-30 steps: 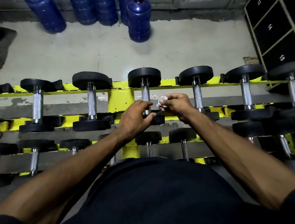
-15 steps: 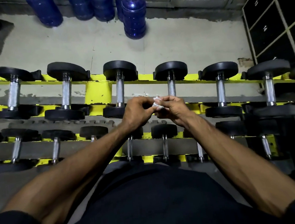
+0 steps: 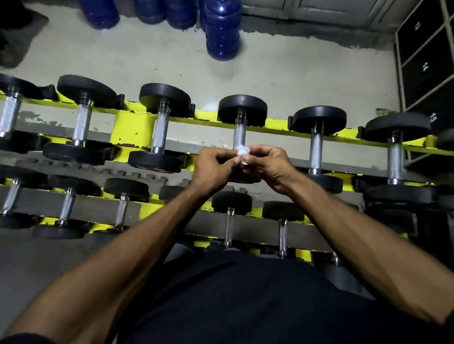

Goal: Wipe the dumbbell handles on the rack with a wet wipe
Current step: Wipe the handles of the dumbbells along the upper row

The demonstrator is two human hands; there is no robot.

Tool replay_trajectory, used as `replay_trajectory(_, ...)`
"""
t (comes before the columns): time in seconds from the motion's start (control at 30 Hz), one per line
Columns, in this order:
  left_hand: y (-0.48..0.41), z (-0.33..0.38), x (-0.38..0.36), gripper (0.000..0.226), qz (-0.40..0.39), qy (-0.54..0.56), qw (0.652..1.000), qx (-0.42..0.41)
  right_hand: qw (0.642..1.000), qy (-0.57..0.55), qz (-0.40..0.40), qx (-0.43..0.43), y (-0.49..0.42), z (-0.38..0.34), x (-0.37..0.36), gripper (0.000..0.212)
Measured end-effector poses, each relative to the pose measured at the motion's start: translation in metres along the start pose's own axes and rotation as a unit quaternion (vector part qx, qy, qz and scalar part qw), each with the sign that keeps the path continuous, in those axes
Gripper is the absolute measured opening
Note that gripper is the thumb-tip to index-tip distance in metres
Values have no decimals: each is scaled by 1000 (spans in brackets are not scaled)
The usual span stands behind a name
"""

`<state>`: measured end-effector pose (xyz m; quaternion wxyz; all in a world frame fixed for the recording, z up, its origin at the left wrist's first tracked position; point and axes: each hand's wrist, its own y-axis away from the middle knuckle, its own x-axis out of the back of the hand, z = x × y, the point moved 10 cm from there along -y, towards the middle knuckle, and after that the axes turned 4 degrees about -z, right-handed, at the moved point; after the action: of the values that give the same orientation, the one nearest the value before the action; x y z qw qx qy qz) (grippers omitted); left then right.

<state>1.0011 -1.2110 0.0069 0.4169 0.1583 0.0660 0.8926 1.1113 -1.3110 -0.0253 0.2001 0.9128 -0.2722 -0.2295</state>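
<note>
Left hand [image 3: 214, 170] and right hand [image 3: 269, 166] both pinch the crumpled wet wipe [image 3: 242, 152]; I'd spread it before wrapping that dumbbell handle [image 3: 239, 133].

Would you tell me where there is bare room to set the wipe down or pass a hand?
Free: the floor beyond the rack, between the blue jugs and the lockers; the gaps between top-row dumbbells. Crowded: lower rows, and where the left hand and right hand pinch the wipe.
</note>
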Motion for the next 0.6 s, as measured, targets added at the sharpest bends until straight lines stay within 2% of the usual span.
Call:
replay_trajectory(0.2,-15,4,0,23,-58,-49,997,-28,999,33,14,-9,-16,-1,3,19)
replay_trajectory(0.3,-24,4,3,24,-60,-221,972,-51,989,109,97,1,-32,-6,26,13)
replay_trajectory(0.4,-26,-6,-6,28,-118,-374,915,-100,944,281,171,-8,-44,-11,53,13)
replay_trajectory(0.5,-22,-8,-12,36,-165,-444,862,-180,882,458,112,-28,-57,-10,41,9)
replay_trajectory(0.6,-15,-4,-10,36,-168,-460,834,-255,846,529,71,-9,-64,-12,17,12)
